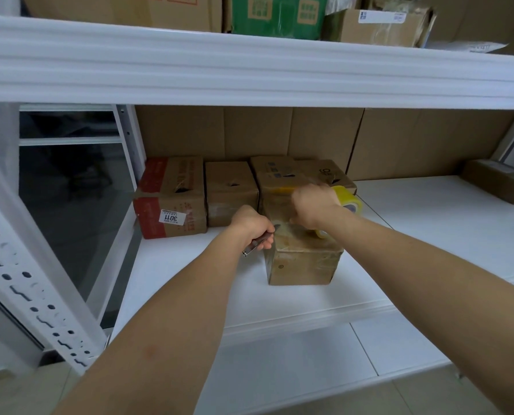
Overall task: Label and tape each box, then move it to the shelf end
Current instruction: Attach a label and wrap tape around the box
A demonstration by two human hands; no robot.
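Note:
A small brown cardboard box (305, 262) stands on the white shelf (189, 265), wrapped in clear tape. My right hand (312, 206) grips a yellowish roll of packing tape (347, 200) over the box's top, with a strip of tape stretched down to the box. My left hand (254, 224) holds a thin metal knife (254, 246) at the box's upper left edge, next to the tape. Behind it, at the shelf's left end, stand a red-and-brown box with a "3011" label (172, 196) and two plain brown boxes (230, 193) (282, 175).
A white steel upright (25, 283) with slots rises at the left. The upper shelf beam (249, 73) overhangs the work area and carries large cartons. Cardboard sheets line the back. Another brown box (499, 181) lies at the far right of the shelf.

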